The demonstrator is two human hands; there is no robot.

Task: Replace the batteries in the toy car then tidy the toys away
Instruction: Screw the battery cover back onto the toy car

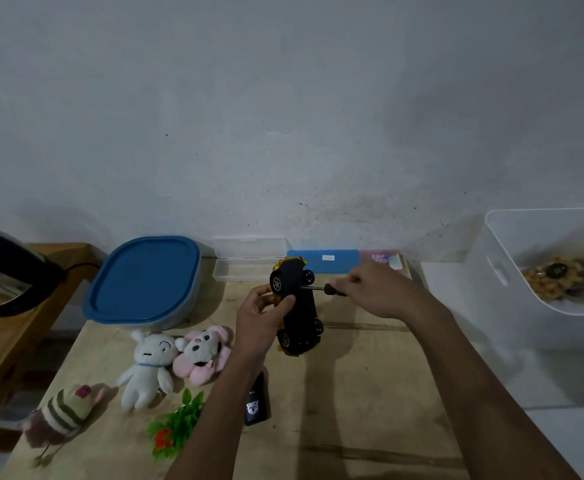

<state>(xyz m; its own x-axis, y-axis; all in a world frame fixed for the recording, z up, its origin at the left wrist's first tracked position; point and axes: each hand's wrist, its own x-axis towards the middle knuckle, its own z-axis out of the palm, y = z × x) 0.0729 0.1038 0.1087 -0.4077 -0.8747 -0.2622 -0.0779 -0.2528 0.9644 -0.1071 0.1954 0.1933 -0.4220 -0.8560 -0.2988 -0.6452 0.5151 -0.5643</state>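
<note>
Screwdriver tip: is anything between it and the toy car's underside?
Nothing visible. The right hand holds the screwdriver with its tip at the black underside of the toy car, which the left hand steadies above the table.

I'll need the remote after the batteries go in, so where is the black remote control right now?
The black remote control lies on the wooden table, under the left forearm, just right of the green plastic plant.

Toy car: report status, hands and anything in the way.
Left hand grips toy car, underside facing right. Right hand holds screwdriver, tip on the underside. Nothing blocking; plush toys still out on the table.
</note>
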